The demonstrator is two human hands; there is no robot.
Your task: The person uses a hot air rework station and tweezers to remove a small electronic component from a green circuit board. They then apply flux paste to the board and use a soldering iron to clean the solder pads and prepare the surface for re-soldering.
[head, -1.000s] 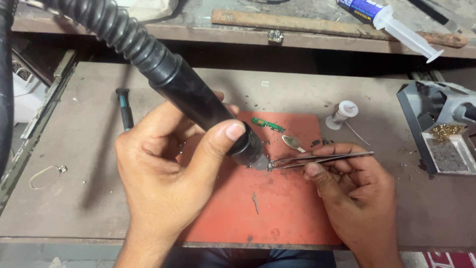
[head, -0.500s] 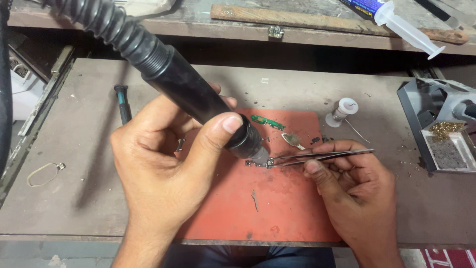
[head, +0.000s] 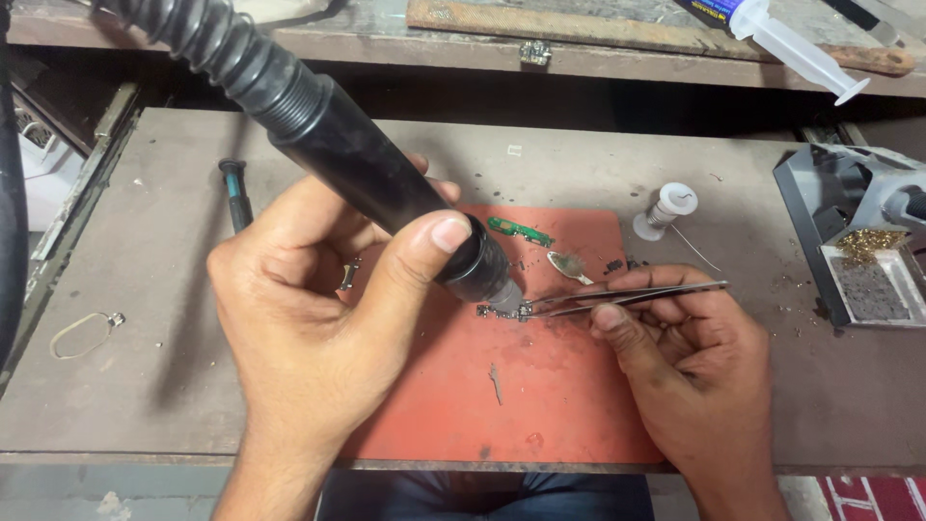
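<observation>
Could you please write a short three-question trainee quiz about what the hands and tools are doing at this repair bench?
1. True or false: the left hand grips the black hot-air handpiece with its nozzle aimed down at the small component on the red mat.
2. Which tool does the right hand hold? A) screwdriver B) metal tweezers C) syringe
3. Fill in: the small green circuit board lies on the ____ mat, behind the nozzle.

Key: 1 true; 2 B; 3 red
</observation>
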